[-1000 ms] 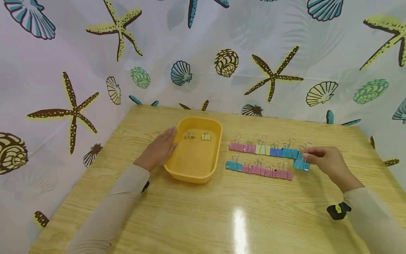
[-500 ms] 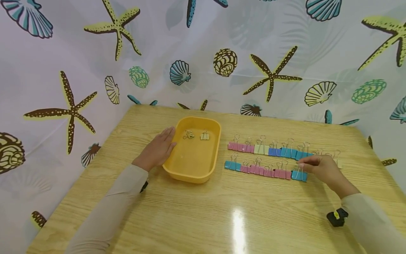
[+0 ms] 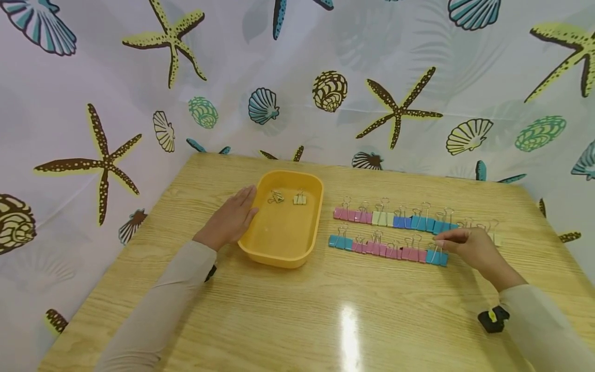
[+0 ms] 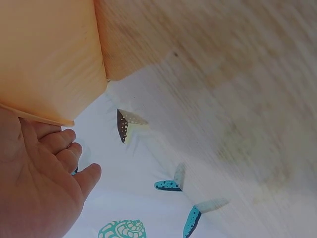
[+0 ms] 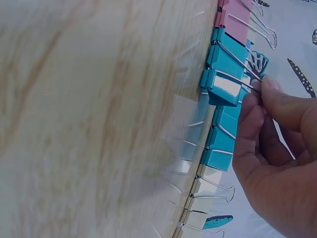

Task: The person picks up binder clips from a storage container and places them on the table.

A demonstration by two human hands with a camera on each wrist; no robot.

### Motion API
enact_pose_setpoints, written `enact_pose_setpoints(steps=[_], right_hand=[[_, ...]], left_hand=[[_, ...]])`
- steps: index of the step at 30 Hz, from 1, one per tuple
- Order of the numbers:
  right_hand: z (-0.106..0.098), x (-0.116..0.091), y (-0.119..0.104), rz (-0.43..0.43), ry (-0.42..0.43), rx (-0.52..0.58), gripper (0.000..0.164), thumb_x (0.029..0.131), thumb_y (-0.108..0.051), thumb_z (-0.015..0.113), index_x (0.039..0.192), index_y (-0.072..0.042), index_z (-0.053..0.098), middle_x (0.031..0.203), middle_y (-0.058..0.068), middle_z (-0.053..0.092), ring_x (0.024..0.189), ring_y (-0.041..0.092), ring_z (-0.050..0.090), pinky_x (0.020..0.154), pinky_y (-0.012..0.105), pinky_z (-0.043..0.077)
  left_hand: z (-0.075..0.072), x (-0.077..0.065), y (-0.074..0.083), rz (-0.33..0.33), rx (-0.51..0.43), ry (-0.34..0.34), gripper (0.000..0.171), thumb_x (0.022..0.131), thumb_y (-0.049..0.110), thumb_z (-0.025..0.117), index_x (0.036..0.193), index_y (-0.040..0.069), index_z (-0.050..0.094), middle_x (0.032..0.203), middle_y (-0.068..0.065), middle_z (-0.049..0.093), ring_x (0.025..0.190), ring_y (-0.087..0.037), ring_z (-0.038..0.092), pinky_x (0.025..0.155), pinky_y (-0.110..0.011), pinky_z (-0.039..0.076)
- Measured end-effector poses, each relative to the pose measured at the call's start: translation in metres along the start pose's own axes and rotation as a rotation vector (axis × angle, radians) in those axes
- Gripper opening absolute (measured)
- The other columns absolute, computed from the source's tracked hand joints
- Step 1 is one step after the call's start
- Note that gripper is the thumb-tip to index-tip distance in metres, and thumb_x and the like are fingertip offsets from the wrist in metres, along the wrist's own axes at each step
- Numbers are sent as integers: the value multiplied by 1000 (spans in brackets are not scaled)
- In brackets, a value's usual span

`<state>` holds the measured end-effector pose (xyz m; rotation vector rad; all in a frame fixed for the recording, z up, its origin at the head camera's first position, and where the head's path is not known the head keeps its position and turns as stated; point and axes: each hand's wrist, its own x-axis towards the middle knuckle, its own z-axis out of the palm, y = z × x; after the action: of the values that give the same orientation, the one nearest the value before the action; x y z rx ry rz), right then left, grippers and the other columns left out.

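Note:
My right hand (image 3: 474, 250) pinches the wire handle of a teal binder clip (image 5: 225, 87) between thumb and fingers. That clip stands at the right end of the front row, close beside a pink binder clip (image 3: 413, 254). Behind it runs a back row of clips, with a teal binder clip (image 3: 445, 226) near the hand. My left hand (image 3: 228, 219) lies with extended fingers along the left side of a yellow plastic tray (image 3: 279, 262). In the left wrist view its fingers touch the tray's rim (image 4: 54, 120).
Inside the tray, toward its far end, are two pale yellow binder clips, one upright (image 3: 299, 199) and one tipped over (image 3: 277, 197). Pale clips (image 3: 496, 237) continue the back row, partly hidden by my right hand. A patterned cloth (image 3: 297, 113) hangs behind the wooden table (image 3: 279, 315).
My right hand has brought the teal clip from beside the back row toward me, to the front row's right end, then slightly left against the pink clip. The left hand stays at the tray.

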<state>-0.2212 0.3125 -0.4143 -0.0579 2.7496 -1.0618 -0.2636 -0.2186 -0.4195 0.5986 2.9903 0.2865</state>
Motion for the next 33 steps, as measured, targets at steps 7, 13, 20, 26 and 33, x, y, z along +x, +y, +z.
enact_pose_setpoints(steps=[7, 13, 20, 26, 33], right_hand=[[1, 0, 0, 6, -10, 6, 40, 95, -34, 61, 116, 0, 68, 107, 12, 69, 84, 3, 61, 80, 42, 54], [1, -2, -1, 20, -20, 13, 43, 95, -37, 61, 118, -2, 68, 107, 9, 69, 84, 2, 60, 83, 45, 52], [2, -2, -1, 22, -34, 21, 49, 94, -40, 60, 124, -2, 64, 111, 10, 69, 85, -2, 59, 86, 46, 52], [-1, -6, 0, 5, -28, 25, 52, 95, -41, 59, 128, -1, 60, 119, 16, 65, 86, -10, 55, 89, 49, 50], [-3, -11, -13, -201, 285, -105, 36, 98, -31, 57, 118, -3, 67, 110, 18, 67, 80, -23, 43, 69, 25, 53]], left_hand=[[0, -1, 0, -8, 0, -8, 60, 107, 32, 25, 153, 0, 3, 160, -16, 5, 147, -32, 8, 117, -50, 14], [0, -2, -1, -8, -9, -7, 60, 107, 31, 26, 153, 0, 3, 160, -16, 5, 147, -33, 8, 117, -50, 13], [0, -2, -2, -1, -9, -1, 60, 107, 32, 25, 153, 0, 3, 160, -16, 6, 147, -32, 7, 117, -50, 13], [0, -2, -2, 3, -10, 0, 60, 107, 32, 24, 153, 0, 3, 160, -16, 5, 147, -32, 7, 117, -50, 14], [0, -1, 0, -1, -21, 4, 60, 107, 32, 24, 154, 1, 3, 160, -15, 5, 147, -31, 7, 118, -49, 13]])
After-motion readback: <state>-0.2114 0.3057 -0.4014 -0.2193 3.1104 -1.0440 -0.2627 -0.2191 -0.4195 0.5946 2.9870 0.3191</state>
